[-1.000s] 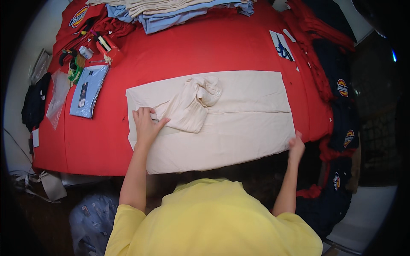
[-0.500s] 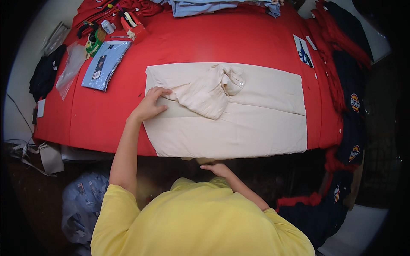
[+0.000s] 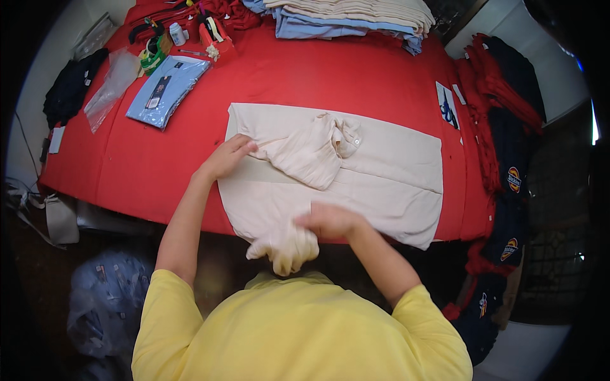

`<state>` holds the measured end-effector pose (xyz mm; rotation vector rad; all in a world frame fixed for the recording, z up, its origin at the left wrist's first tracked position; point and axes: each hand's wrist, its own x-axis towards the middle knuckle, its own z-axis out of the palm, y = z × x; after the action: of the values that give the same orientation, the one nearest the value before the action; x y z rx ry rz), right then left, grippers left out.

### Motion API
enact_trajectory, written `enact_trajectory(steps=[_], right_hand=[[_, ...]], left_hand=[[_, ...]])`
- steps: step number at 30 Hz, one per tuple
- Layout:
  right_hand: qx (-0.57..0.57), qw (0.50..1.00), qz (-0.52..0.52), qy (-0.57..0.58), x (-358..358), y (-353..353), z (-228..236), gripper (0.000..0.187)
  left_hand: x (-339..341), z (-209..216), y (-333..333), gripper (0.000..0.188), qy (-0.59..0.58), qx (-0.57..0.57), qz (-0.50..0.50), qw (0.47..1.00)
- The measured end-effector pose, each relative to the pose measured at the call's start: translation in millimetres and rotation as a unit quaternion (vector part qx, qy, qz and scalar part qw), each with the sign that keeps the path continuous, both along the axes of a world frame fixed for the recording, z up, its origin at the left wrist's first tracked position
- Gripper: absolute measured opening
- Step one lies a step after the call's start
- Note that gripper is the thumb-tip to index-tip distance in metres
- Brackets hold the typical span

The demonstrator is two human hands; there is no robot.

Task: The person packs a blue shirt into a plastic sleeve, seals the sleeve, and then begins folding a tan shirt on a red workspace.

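The left hand [image 3: 227, 156] is lying almost flat, fingers only a little bent, and it is pressing on the left part of the cream shirt [image 3: 381, 165] just beside the folded sleeve [image 3: 305, 155]. The right hand [image 3: 327, 220] is closed around a bunch of the shirt's near hem [image 3: 284, 244] and is gripping it over the near edge of the red table [image 3: 159, 171]. Half a second ago this hand was below the table edge and the hem was lying flat; now the cloth is gathered into a lump, while the left hand is staying at the same place.

The shirt is lying spread in the middle of the table. To the far left a flat light blue package [image 3: 166, 90] in clear wrapping, with a small dark label, is lying beside an empty clear plastic bag [image 3: 111, 86]. A white card with a blue print [image 3: 447, 108] is lying to the far right. A stack of folded garments [image 3: 356, 16] is resting at the far edge
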<state>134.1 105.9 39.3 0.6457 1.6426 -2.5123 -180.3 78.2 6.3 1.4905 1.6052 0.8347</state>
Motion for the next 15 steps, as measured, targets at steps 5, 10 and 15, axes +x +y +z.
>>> enact_trajectory(steps=[5,10,15], right_hand=[[-0.195,0.876,-0.23,0.377,-65.3,134.6,68.8,0.071],[0.192,0.929,-0.29,0.125,11.5,109.4,57.5,0.054],[0.673,0.588,-0.361,-0.267,162.3,-5.5,-12.8,0.022]], left_hand=[[16.1,11.5,22.4,0.062,-0.257,-0.075,0.127,0.955],[24.0,21.7,12.5,0.05,0.063,-0.055,0.131,0.988],[54.7,12.5,19.7,0.037,0.272,0.02,0.234,0.933]])
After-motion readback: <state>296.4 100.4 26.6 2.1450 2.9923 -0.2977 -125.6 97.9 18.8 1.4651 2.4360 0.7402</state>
